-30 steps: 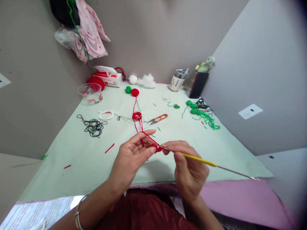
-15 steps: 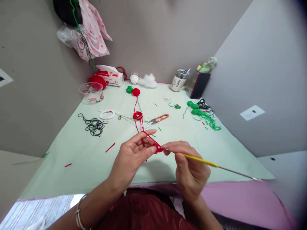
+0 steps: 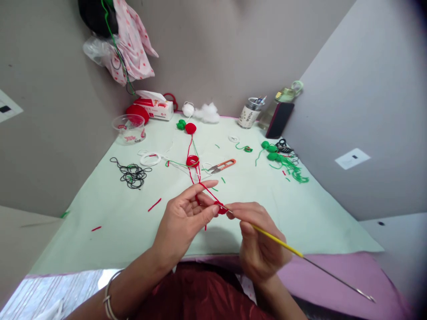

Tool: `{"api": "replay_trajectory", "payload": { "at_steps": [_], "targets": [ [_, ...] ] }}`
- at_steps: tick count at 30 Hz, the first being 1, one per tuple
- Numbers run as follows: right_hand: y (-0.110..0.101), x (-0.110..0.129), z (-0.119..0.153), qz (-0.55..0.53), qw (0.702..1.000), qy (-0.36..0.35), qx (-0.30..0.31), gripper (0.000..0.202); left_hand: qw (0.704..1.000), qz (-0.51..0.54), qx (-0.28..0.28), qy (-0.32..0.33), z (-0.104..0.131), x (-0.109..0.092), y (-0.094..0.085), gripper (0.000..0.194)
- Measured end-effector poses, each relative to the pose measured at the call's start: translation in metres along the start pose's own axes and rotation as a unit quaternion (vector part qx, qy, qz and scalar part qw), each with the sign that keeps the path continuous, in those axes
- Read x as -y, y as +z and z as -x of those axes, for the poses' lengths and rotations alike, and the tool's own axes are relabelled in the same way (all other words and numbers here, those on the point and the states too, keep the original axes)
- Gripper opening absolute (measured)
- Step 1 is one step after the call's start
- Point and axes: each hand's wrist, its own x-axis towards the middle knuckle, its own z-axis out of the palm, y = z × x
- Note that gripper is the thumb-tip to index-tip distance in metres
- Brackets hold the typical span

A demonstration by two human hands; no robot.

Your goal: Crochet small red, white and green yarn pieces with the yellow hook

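Between thumb and fingers, my left hand (image 3: pixel 187 215) pinches a small piece of red crochet work (image 3: pixel 221 208). Its index finger is stretched out, with red yarn (image 3: pixel 210 191) running over it from the work. My right hand (image 3: pixel 263 240) grips a crochet hook (image 3: pixel 277 240) by its yellow handle, and the hook's front end meets the red piece. The far metal end slants down to the lower right. Beyond the fingers, the red strands lead back to a red yarn coil (image 3: pixel 192 161) and a red ball (image 3: pixel 191 128) on the table.
Orange thread snips (image 3: pixel 223 166) lie just beyond my hands. A black cord tangle (image 3: pixel 131 175) and a clear plastic tub (image 3: pixel 129 129) are on the left. Green yarn pieces (image 3: pixel 287 166), a phone (image 3: pixel 280 120) and a pen cup (image 3: pixel 250 114) stand or lie to the right.
My right hand has tilted the crochet hook, so its rear end points lower. The red piece has shifted slightly in my left fingers, and the whole view has moved a little.
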Motion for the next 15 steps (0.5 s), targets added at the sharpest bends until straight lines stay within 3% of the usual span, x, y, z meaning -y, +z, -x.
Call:
{"api": "replay_trajectory", "payload": {
  "at_steps": [7, 15],
  "targets": [
    [0.0038, 0.0029, -0.0033, -0.041, 0.998, 0.007, -0.043, 0.029, 1.0, -0.01, 0.011, -0.002, 0.0018, 0.0012, -0.0042, 0.037],
    [0.0026, 0.0028, -0.0023, -0.034, 0.999, 0.011, -0.019, 0.031, 0.999, -0.028, 0.016, 0.003, 0.0021, -0.0012, -0.0028, 0.037]
  ]
}}
